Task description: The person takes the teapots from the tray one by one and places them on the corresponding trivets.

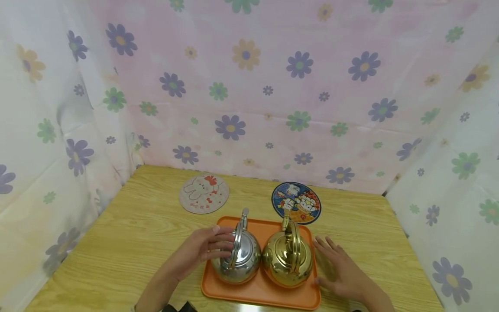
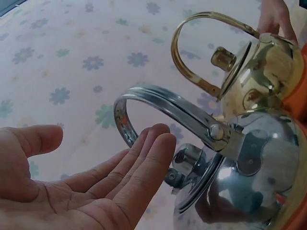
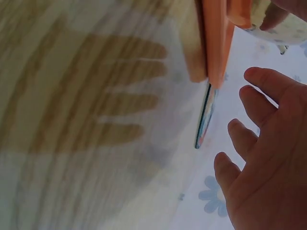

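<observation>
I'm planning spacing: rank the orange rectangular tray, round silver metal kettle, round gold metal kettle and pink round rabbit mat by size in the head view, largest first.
1. Orange tray
2. Silver kettle and gold kettle: look alike, so unranked
3. Pink mat, farther from the camera

I read both hands as bare: left hand [image 1: 206, 245], right hand [image 1: 343, 269]. Forearms [image 1: 160, 284]: uncovered. Left forearm, lower end: narrow pale edging [image 1: 133, 308]; adjacent, angular black part [image 1: 188, 307], type unclear.
</observation>
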Demonstrator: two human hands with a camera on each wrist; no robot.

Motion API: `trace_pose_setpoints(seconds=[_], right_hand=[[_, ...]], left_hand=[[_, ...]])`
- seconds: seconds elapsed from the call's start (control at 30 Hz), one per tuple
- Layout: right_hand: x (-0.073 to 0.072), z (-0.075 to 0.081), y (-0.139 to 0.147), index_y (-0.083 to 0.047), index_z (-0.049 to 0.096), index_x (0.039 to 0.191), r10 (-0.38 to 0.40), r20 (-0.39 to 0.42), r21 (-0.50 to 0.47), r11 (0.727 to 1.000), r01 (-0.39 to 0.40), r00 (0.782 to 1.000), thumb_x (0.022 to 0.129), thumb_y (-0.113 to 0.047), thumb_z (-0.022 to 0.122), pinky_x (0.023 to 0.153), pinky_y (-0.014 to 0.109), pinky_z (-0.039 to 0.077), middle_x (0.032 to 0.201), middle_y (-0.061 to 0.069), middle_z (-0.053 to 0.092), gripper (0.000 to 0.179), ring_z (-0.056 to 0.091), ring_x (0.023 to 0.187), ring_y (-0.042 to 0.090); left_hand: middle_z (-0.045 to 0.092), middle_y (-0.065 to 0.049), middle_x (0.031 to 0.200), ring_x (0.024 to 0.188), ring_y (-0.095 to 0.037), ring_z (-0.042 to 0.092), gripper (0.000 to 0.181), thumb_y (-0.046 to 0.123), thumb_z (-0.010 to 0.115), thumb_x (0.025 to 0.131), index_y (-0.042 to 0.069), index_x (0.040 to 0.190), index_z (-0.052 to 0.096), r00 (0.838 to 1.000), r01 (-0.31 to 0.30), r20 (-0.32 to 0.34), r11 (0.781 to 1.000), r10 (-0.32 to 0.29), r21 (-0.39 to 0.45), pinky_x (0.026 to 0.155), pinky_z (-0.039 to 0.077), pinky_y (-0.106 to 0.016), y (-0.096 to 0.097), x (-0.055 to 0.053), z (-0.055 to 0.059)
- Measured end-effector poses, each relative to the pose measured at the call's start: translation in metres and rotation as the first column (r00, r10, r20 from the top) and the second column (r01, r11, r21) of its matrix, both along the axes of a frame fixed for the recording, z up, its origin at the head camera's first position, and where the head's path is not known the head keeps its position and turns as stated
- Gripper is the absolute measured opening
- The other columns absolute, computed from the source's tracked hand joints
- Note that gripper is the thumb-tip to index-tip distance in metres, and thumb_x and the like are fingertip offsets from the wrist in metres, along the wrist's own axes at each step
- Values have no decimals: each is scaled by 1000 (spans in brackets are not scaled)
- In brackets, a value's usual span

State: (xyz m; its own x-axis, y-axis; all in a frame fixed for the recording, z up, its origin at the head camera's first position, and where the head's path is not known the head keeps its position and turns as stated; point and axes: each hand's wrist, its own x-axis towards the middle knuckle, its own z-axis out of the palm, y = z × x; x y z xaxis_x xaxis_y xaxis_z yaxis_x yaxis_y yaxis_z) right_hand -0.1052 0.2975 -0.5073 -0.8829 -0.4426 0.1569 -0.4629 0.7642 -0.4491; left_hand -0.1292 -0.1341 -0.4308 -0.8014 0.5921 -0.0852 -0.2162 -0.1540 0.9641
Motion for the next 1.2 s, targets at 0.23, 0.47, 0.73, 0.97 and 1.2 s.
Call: trace_pose_setpoints(seconds=[0.23,0.47,0.73,0.97,1.2], right_hand=[[-2,-5,1,-7,48,152,21,65,-1,1000,-21,998,82,-61,77,107,76,29,157,17,44,93,33,145,51],[-4,-11,6,-9,48,152,63,36,8,998,-63,997,80,-61,79,104,77,32,155,16,48,94,38,142,53],[-7,-14,9,-13,47,154,79,32,52,995,-80,996,79,-68,76,107,71,35,157,10,46,97,37,145,45],[-9,-16,14,-16,45,155,119,6,108,987,-119,993,80,-69,74,105,67,41,159,6,44,97,39,145,42],[-12,-16,17,-18,36,160,155,41,95,983,-159,987,82,-66,74,106,71,36,161,10,40,100,38,145,43]], left_hand=[[69,-14,129,115,-17,67,56,27,44,110,-17,145,41,999,4,37,999,-5,37,98,55,-32,12,3,-2],[73,-4,120,111,-15,68,52,22,45,111,-17,143,43,999,26,38,992,-31,127,95,56,-29,15,4,-7],[74,-2,113,102,-11,70,46,18,51,108,-16,140,49,999,-16,48,993,11,120,90,57,-25,20,5,-7],[73,0,111,106,-13,68,55,18,55,106,-19,144,41,997,-63,34,997,62,32,92,56,-27,26,6,-6],[73,3,106,100,-9,69,58,20,57,106,-19,145,39,996,-87,21,996,87,5,90,55,-27,30,5,-6]])
